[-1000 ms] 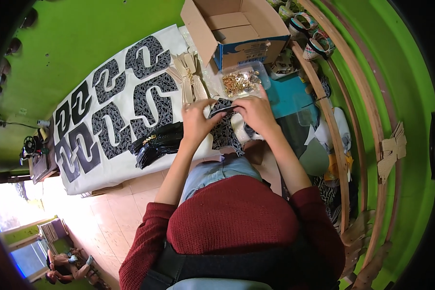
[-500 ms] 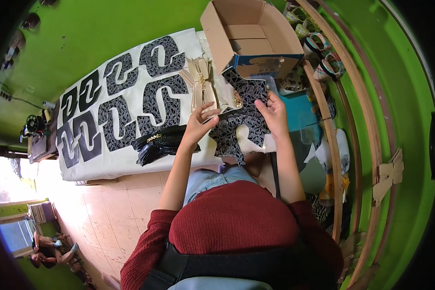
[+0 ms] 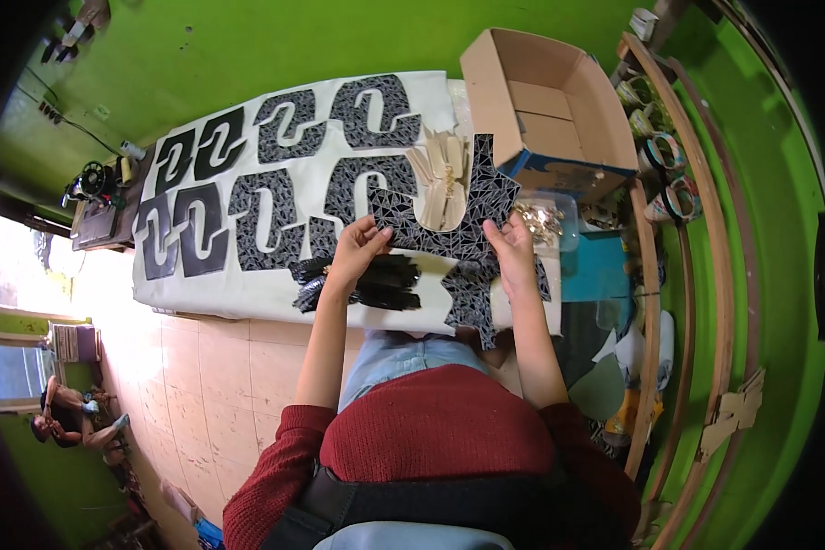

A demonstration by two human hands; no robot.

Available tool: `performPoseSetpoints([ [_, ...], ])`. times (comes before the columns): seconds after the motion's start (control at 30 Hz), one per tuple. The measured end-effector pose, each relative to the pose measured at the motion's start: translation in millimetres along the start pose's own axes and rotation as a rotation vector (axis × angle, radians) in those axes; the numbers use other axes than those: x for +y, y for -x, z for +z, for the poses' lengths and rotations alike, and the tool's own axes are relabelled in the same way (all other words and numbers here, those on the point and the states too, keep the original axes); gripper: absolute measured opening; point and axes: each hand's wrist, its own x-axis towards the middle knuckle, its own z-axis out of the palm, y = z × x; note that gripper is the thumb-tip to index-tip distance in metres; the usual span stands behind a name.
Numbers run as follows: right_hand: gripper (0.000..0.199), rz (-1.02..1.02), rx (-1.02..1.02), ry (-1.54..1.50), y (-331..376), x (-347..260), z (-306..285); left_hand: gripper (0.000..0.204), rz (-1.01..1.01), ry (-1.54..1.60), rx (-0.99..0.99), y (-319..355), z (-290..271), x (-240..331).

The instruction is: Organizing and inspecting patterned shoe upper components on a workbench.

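Observation:
A U-shaped cut piece of black sheet with a silver broken-line pattern (image 3: 495, 197) is stretched between my hands above the table. My left hand (image 3: 357, 255) is closed on its left end, thumb on top. At the lower right part of the same piece, my right hand (image 3: 513, 249) pinches it. More patterned pieces (image 3: 472, 298) lie just under it, near the table's front edge. Beyond the U opening sits a bundle of beige strips (image 3: 445, 174) with gold-coloured metal bits. Beside my left forearm is a bundle of shiny black strips (image 3: 385, 282), partly hidden by that arm.
Several flat patterned cutouts (image 3: 266, 220) and plain black ones (image 3: 202, 229) cover the white-topped table (image 3: 257, 295) to the left. An open cardboard box (image 3: 559, 119) stands at the back right, with a clear tub of gold-coloured fittings (image 3: 545, 220) before it. Wooden rack rails (image 3: 646, 302) run along the right.
My left hand, free and open before, now grips the patterned piece. The piece has been turned and spread out between both hands. The view has shifted, moving the table rightward in the picture.

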Motion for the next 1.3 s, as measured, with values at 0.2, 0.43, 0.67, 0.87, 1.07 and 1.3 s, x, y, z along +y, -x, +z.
performPoseSetpoints([
  [0.2,0.023,0.042,-0.052,0.060,-52,29,54,0.017,-0.041,-0.011,0.217,-34,-61,26],
  [0.43,0.011,-0.217,0.052,0.467,-174,101,83,0.031,-0.104,-0.087,0.306,-125,-129,25],
  [0.67,0.028,-0.086,0.264,0.753,-262,157,78,0.045,-0.198,-0.007,0.365,-206,-157,-5],
  [0.87,0.036,0.074,0.260,0.861,-285,167,81,0.040,-0.195,-0.057,0.400,-222,-172,-36],
  [1.07,0.034,0.020,0.277,0.908,-283,178,85,0.037,-0.153,-0.097,0.394,-220,-172,-45],
  [1.3,0.036,-0.052,0.297,0.958,-278,184,99,0.048,0.046,-0.480,0.467,-222,-184,-58],
])
